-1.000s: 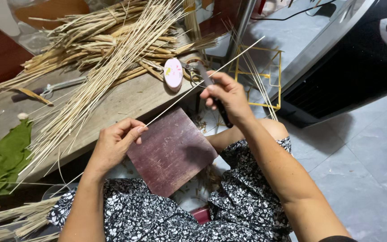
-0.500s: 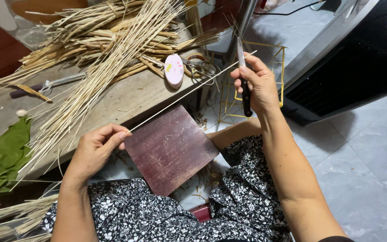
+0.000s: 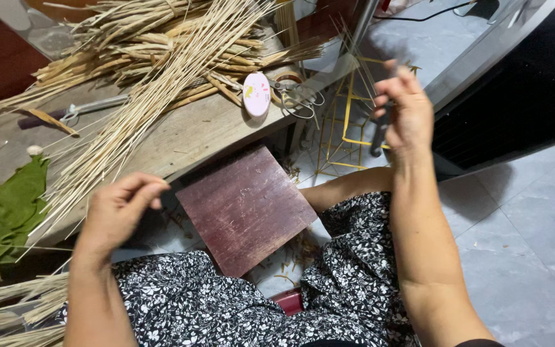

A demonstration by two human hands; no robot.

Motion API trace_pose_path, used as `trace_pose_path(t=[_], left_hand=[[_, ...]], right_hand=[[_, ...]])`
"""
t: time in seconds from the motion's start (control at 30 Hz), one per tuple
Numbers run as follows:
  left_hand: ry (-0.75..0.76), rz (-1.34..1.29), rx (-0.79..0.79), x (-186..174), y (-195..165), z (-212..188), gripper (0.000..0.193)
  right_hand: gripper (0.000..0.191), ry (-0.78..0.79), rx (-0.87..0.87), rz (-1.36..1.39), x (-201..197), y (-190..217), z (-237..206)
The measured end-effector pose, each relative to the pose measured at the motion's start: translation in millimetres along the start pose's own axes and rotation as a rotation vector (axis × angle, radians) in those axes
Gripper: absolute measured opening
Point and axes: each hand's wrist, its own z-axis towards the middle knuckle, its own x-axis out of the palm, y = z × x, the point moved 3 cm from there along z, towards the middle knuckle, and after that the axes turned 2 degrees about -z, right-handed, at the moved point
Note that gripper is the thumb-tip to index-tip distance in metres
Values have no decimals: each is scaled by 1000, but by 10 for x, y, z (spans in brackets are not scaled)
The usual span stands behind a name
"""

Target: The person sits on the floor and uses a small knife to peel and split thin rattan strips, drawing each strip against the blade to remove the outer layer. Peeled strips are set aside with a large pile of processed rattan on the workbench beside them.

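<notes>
Right hand (image 3: 406, 106) fingers wrapped on dark knife (image 3: 378, 138); left hand (image 3: 118, 209) fingers pinched, contents unclear; board (image 3: 245, 209) between.

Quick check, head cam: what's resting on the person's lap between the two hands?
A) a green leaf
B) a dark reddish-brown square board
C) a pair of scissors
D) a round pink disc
B: the dark reddish-brown square board lies tilted across the lap on the floral fabric, between the left hand and the right hand; the pink disc sits up on the wooden bench.

Soft even daylight, faint shadows, both hands slightly motion-blurred.
</notes>
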Motion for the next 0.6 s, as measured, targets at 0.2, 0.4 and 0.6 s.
trace_pose_path(t=[0.2, 0.4, 0.6], left_hand=[[-87, -120, 71, 173, -181, 36, 17], [-25, -69, 140, 616, -450, 106, 16], [79, -85, 182, 880, -625, 99, 17]], right_hand=[[42, 128, 16, -81, 262, -65, -154], [53, 561, 220, -356, 1148, -416, -675], [43, 630, 329, -260, 1377, -578, -866]])
